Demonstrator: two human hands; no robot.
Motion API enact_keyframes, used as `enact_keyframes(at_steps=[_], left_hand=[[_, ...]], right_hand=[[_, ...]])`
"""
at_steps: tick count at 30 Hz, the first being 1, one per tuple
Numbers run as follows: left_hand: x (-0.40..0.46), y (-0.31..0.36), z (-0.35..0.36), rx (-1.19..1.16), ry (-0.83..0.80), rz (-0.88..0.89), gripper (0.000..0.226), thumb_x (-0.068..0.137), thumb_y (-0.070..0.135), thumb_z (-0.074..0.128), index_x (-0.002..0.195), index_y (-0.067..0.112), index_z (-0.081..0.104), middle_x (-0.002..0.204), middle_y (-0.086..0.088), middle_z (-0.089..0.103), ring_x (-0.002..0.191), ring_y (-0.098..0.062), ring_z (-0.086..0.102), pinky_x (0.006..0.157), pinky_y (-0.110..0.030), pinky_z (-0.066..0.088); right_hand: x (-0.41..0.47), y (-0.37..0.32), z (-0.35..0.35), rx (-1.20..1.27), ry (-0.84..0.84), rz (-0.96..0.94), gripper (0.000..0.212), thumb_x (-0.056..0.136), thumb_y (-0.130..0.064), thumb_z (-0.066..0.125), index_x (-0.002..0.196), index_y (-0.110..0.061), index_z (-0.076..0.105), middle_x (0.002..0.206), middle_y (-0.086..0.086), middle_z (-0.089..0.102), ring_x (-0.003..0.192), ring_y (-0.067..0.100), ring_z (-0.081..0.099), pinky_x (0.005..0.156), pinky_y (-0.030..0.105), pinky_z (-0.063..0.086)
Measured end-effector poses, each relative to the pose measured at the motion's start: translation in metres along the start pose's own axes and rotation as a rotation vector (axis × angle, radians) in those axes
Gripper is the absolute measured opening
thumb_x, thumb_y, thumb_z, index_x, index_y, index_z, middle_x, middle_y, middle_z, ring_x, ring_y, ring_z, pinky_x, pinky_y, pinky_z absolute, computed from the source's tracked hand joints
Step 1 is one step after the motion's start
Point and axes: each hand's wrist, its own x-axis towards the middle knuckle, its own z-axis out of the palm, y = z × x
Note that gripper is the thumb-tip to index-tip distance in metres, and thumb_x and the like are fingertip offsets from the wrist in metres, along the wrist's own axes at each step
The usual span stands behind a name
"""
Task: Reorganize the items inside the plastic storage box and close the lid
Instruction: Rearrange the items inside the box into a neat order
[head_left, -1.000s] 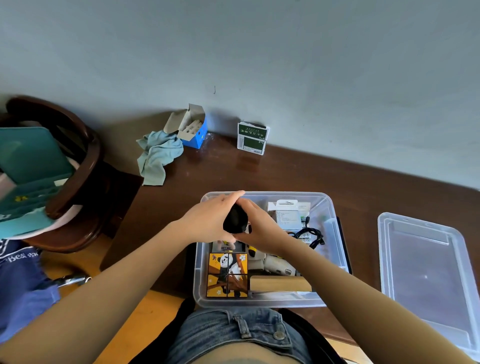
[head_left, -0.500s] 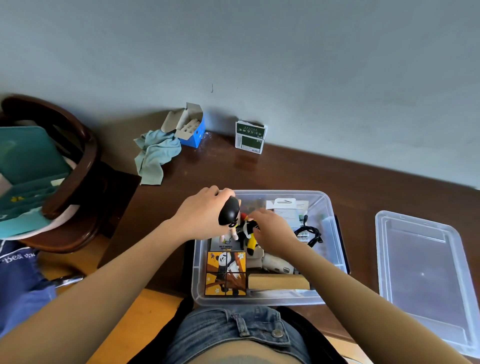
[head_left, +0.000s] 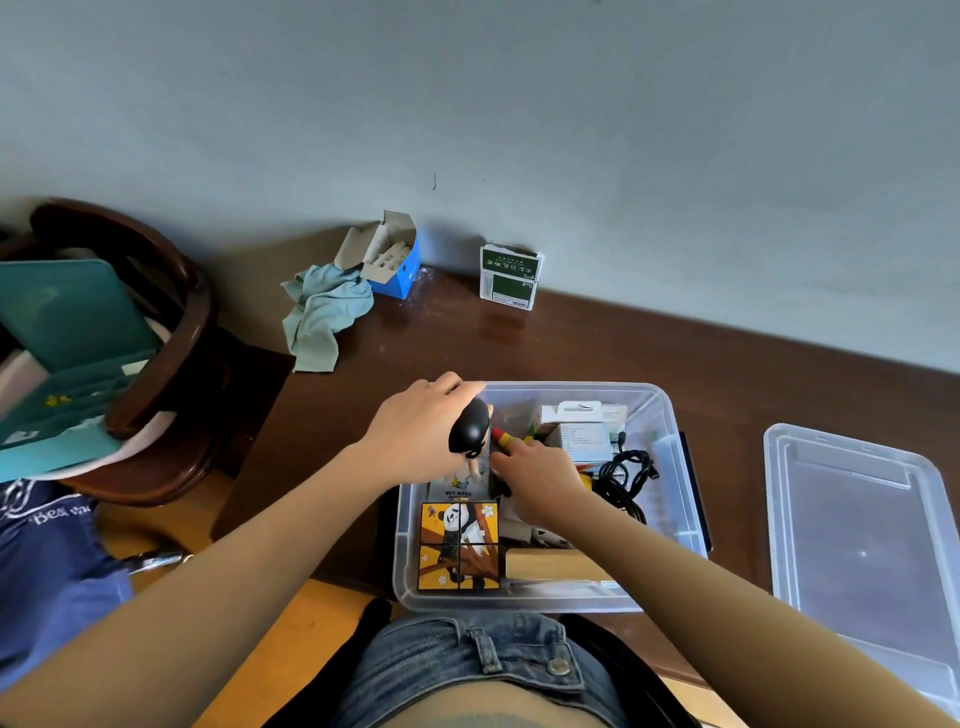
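Observation:
A clear plastic storage box (head_left: 670, 415) stands open on the brown table in front of me. Its lid (head_left: 857, 545) lies flat to the right. My left hand (head_left: 415, 431) grips a small figurine with a black head (head_left: 470, 428) over the box's left back corner. My right hand (head_left: 540, 483) reaches into the box and pinches a red, yellow and black toy (head_left: 501, 439). Inside lie a panda picture cube (head_left: 460, 545), a wooden block (head_left: 550, 564), a wet wipes pack (head_left: 460, 486), white cartons (head_left: 582, 431) and a black cable (head_left: 623, 478).
Against the wall stand an open blue carton (head_left: 395, 265) and a green and white box (head_left: 511, 278), with a teal cloth (head_left: 324, 317) beside them. A dark wooden chair (head_left: 171, 332) holding a teal folder (head_left: 67, 322) is at the left.
Both hands were together on the black-headed figurine above the box. They have come apart and dropped lower, the left keeping the figurine, the right going down into the box with the second toy.

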Motion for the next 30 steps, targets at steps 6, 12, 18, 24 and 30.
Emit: enact_keyframes(at_steps=[6,12,18,24,30], left_hand=[[0.004,0.005,0.008,0.027,-0.061,0.018,0.053,0.086,0.036,0.059,0.134,0.029,0.039,0.128,0.006,0.047,0.112,-0.021,0.051,0.073,-0.036,0.047],[0.005,0.004,0.013,0.081,-0.04,0.047,0.043,0.082,0.023,0.06,0.121,0.024,0.044,0.114,0.002,0.053,0.106,-0.02,0.051,0.075,-0.029,0.041],[0.005,0.001,0.022,0.156,-0.026,0.03,0.051,0.087,0.032,0.059,0.134,0.022,0.041,0.127,-0.001,0.05,0.113,-0.02,0.05,0.085,-0.029,0.042],[-0.004,0.005,0.035,0.204,0.073,-0.002,0.06,0.087,0.041,0.056,0.139,0.018,0.038,0.135,-0.004,0.041,0.122,-0.023,0.042,0.101,-0.036,0.034],[-0.009,-0.001,0.033,0.146,0.166,-0.045,0.048,0.089,0.037,0.056,0.133,0.02,0.048,0.133,-0.001,0.048,0.123,-0.02,0.044,0.101,-0.032,0.033]], right_hand=[[-0.021,0.001,0.004,0.032,0.043,0.059,0.034,0.093,-0.023,0.054,0.124,-0.016,0.042,0.119,0.01,0.054,0.103,0.027,0.056,0.066,0.032,0.042],[-0.026,-0.001,0.007,0.047,0.065,0.111,0.035,0.091,-0.016,0.057,0.124,-0.012,0.047,0.123,0.007,0.053,0.115,0.025,0.046,0.071,0.029,0.04],[-0.016,-0.006,-0.003,0.132,0.083,0.101,0.025,0.091,-0.012,0.053,0.116,-0.009,0.057,0.117,0.009,0.056,0.109,0.024,0.045,0.085,0.031,0.045],[0.012,-0.016,-0.011,0.797,0.027,0.249,0.022,0.087,0.0,0.05,0.108,-0.003,0.057,0.104,0.014,0.064,0.091,0.026,0.061,0.073,0.03,0.049],[0.038,-0.019,-0.012,0.994,-0.047,0.304,0.02,0.092,0.003,0.039,0.093,-0.001,0.058,0.09,0.018,0.059,0.085,0.025,0.052,0.077,0.035,0.046]])
